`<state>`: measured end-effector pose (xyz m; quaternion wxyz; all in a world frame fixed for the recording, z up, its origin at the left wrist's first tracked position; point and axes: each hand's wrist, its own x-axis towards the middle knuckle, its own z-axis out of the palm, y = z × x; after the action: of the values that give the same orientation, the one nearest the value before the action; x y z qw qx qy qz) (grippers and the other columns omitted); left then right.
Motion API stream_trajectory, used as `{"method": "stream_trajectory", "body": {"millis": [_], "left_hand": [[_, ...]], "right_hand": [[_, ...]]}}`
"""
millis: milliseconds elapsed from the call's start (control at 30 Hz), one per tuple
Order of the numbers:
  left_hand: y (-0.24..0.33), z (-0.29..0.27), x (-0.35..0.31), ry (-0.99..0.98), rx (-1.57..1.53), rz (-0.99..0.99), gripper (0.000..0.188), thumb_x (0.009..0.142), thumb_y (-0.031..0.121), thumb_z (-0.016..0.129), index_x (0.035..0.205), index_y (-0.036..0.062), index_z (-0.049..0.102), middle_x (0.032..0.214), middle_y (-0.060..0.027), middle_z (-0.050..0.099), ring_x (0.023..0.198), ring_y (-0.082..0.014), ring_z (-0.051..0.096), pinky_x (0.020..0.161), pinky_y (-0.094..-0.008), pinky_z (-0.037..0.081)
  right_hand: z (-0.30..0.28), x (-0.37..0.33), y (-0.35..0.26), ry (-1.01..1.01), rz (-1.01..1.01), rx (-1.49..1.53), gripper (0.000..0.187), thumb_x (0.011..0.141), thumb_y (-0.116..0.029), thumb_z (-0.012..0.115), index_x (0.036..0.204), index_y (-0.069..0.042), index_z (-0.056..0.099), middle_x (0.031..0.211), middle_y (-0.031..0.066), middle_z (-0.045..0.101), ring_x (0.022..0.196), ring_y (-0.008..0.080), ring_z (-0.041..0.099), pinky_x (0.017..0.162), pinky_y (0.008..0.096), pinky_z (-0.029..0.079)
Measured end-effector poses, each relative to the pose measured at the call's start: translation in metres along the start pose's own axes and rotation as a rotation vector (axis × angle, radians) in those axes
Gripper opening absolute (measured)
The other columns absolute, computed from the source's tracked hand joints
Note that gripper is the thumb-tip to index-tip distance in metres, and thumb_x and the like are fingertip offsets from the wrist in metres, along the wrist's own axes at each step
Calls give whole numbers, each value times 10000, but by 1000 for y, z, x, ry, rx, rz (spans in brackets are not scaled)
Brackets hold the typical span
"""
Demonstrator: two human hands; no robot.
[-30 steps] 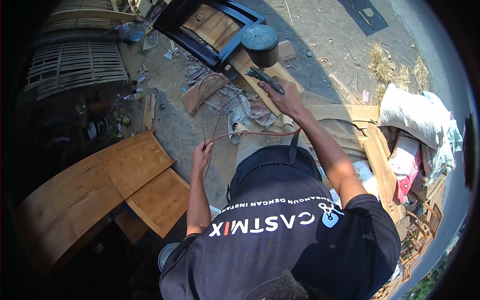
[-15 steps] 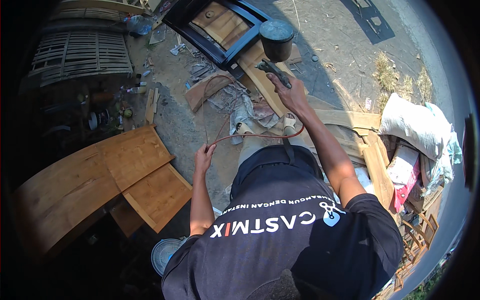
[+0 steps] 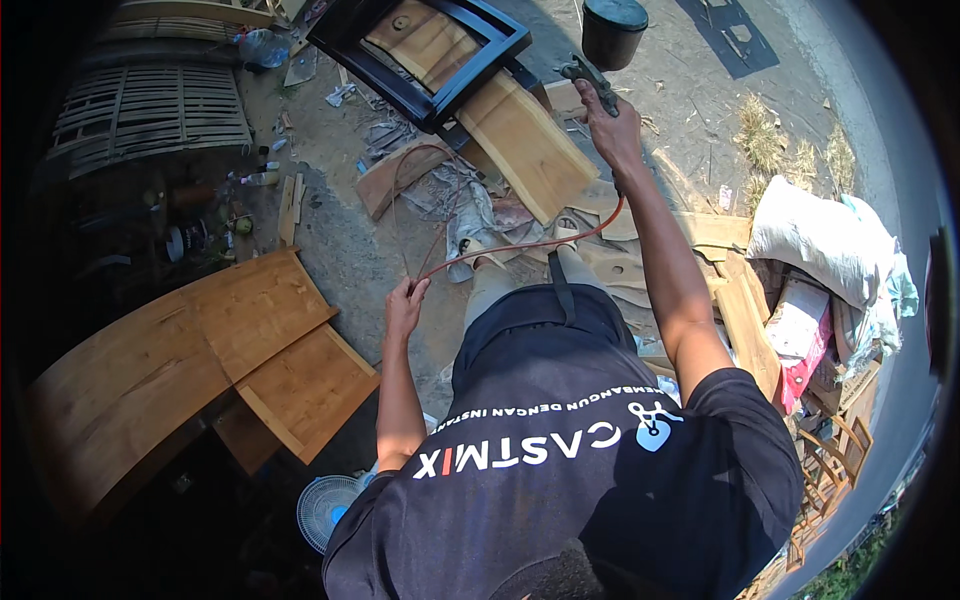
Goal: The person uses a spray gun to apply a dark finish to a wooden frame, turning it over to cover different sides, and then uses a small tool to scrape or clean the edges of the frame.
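My right hand [image 3: 612, 125] is closed round the handle of a spray gun [image 3: 592, 82], with its dark round cup [image 3: 614, 32] at the top. A reddish hose [image 3: 520, 244] runs from below the gun's handle across my legs. My left hand [image 3: 405, 305] pinches that hose near its bend, away to the left. Ahead of me a glossy black frame [image 3: 447, 95] leans over wooden boards. A light wooden plank [image 3: 528, 150] slopes from it toward my feet.
Brown wooden panels [image 3: 200, 330] stand at the left, with a fan [image 3: 325, 510] below them. A stuffed white sack [image 3: 820, 240] rests on piled boards at the right. Paper scraps and cloths litter the ground by my feet. A slatted bamboo rack [image 3: 150, 112] lies far left.
My right hand has carried the spray gun right and farther away, off the black frame, uncovering more of the plank. My left hand keeps its hold on the hose, nearly unmoved.
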<state>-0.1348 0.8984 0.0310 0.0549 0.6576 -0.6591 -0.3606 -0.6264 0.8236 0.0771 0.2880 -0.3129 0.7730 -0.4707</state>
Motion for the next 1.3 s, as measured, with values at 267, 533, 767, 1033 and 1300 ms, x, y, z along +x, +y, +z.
{"method": "stream_trajectory", "body": {"millis": [267, 533, 767, 1033, 1300], "left_hand": [[-23, 1, -25, 60, 8, -102, 405, 957, 377, 724, 818, 7, 634, 663, -103, 622, 616, -195, 582, 609, -368, 464], [-26, 6, -46, 113, -13, -124, 411, 953, 379, 728, 828, 0, 632, 671, -116, 628, 619, -208, 593, 613, -377, 467], [-15, 12, -52, 139, 5, -144, 407, 955, 378, 725, 848, -5, 643, 689, -129, 642, 634, -218, 606, 628, -383, 471], [23, 35, -34, 92, -48, -49, 375, 956, 351, 727, 874, -7, 654, 694, -143, 638, 639, -214, 599, 627, -377, 466], [25, 30, 4, 51, -77, 69, 438, 929, 379, 757, 820, -16, 604, 722, -165, 630, 641, -280, 585, 622, -411, 454]], "right_hand": [[31, -60, 4, -320, -15, 34, 614, 935, -579, 698, 990, 32, 736, 671, 94, 657, 648, 179, 611, 664, 361, 504], [66, -86, 0, -585, -88, -2, 602, 956, -554, 668, 1097, 28, 731, 869, 279, 722, 826, 385, 718, 767, 460, 530], [56, -77, 7, -511, -110, -2, 622, 939, -589, 672, 1061, 17, 748, 835, 276, 714, 805, 420, 702, 748, 465, 524], [-22, 5, 2, -128, 45, -26, 688, 909, -673, 663, 987, 3, 764, 641, 99, 637, 645, 186, 625, 657, 370, 507], [-36, 32, -23, -159, 16, -59, 685, 920, -674, 649, 919, 2, 758, 702, 84, 669, 711, 179, 633, 691, 350, 503]]}}
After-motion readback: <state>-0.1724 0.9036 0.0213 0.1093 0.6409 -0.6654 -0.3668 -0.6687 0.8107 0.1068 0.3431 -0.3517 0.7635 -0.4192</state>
